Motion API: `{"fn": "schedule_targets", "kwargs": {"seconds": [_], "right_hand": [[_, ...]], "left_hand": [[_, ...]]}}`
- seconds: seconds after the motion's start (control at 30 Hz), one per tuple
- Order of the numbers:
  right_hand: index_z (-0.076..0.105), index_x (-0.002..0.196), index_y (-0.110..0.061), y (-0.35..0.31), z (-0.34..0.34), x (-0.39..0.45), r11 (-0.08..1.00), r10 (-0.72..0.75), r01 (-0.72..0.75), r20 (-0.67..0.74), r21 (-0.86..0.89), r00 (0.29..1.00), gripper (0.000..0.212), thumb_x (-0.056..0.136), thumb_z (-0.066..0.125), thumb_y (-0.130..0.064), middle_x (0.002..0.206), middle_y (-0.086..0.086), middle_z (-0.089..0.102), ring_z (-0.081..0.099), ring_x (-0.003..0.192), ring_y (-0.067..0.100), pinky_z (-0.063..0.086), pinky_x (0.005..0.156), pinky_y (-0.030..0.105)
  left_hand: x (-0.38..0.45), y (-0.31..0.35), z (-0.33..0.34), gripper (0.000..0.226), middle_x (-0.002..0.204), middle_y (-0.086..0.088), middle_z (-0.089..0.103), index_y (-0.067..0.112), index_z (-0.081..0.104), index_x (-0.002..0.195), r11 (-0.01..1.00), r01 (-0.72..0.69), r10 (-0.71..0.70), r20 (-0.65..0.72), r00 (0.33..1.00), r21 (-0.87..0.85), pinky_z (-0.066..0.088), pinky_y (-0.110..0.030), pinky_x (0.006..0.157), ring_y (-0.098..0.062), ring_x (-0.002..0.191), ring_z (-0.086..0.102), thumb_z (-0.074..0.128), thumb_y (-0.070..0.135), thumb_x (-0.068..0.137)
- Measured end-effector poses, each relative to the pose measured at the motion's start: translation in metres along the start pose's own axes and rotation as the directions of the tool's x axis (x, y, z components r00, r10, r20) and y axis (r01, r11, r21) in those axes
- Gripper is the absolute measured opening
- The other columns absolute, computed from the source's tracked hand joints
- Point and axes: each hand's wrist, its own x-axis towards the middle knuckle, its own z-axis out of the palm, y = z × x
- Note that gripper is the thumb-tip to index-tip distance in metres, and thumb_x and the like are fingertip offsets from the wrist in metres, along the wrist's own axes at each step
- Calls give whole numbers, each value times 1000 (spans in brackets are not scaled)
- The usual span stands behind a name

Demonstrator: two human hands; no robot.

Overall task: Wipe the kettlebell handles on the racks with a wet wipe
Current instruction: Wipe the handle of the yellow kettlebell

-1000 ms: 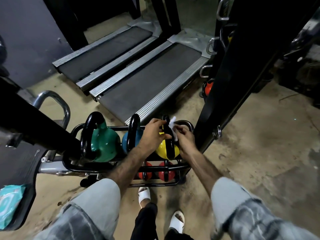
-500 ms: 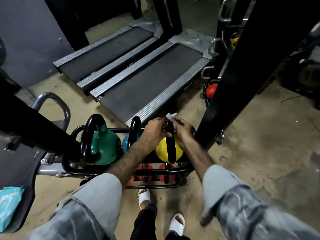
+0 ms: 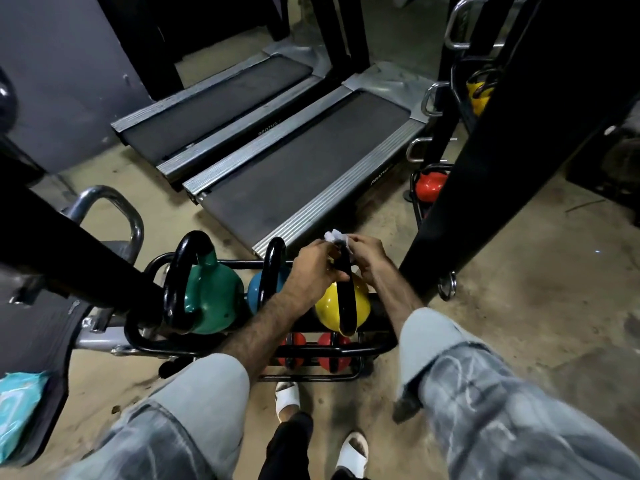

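A crumpled white wet wipe (image 3: 334,236) sits at the top of the yellow kettlebell's black handle (image 3: 346,299), on the rack's (image 3: 377,348) upper tier. The right hand (image 3: 369,254) pinches the wipe there; the left hand (image 3: 317,268) grips the handle. Blue (image 3: 256,289) and green (image 3: 207,299) kettlebells stand alongside, red ones (image 3: 329,351) below.

Around the rack (image 3: 367,351), I see bare floor (image 3: 519,306) open to the right past the black post (image 3: 485,188); a treadmill (image 3: 304,174) blocks behind it, and a black bar (image 3: 79,251) crowds its left.
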Motion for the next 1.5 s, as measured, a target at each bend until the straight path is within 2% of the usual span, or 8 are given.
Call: {"fn": "schedule_targets", "kwargs": {"seconds": [0.1,0.3,0.37,0.47,0.63,0.9,1.2,1.5], "right_hand": [[75,94,-13,13,-3,-11,994,-58,69,-118,90,991,9,87,73,-17,85,-2,74,70,77,11,58,80,29],[71,90,-3,20,9,-8,849,68,-50,-16,526,998,12,92,65,-14,73,5,73,68,62,13,60,66,29],[75,84,-5,12,7,-10,893,46,-49,18,447,999,15,91,67,-15,77,6,74,69,66,14,59,73,33],[77,94,-17,-1,-6,-29,968,-217,203,-81,-147,973,11,84,73,-16,89,-4,75,70,82,8,55,76,21],[79,95,-19,-20,-5,-48,600,-422,429,189,-675,887,14,82,75,-23,97,-1,76,67,95,10,50,87,24],[77,101,-22,-63,27,2,113,-154,314,295,-943,943,18,87,65,-22,103,1,74,66,96,15,54,85,25],[75,98,-25,-88,69,-5,-480,198,493,457,-726,867,23,77,65,-27,92,-4,70,65,84,15,57,77,31],[60,121,-15,-97,77,-9,-766,383,589,552,-257,740,31,95,53,-32,101,-4,61,52,76,12,38,70,22]], "left_hand": [[-1,-6,3,51,109,-2,65,13,67,106,997,18,-19,-15,1000,-73,54,-37,87,-18,94,67,87,17,59],[0,-3,2,52,113,-4,66,11,67,108,998,30,-31,-15,999,-64,53,-36,88,-20,98,66,87,16,60],[-3,-4,4,50,113,-5,65,11,67,107,995,34,-36,-15,999,-94,54,-38,87,-20,95,67,86,16,61],[-10,-7,6,41,107,-2,66,9,66,105,979,56,-64,-30,998,-196,53,-14,78,-11,86,66,83,15,68],[-22,-15,12,22,79,3,72,17,67,86,925,145,-167,-33,985,-351,59,-32,73,-10,75,70,81,26,73],[-25,-21,14,33,85,12,71,24,68,91,887,173,-201,-21,979,-428,57,-25,78,-3,79,68,85,38,66],[-38,-15,17,28,86,11,65,16,66,92,855,139,-225,-116,967,-499,44,-6,66,-2,81,62,80,31,72],[-39,-12,19,30,88,7,69,20,66,90,855,173,-261,-118,958,-488,56,-35,78,-9,85,65,78,37,68]]}}
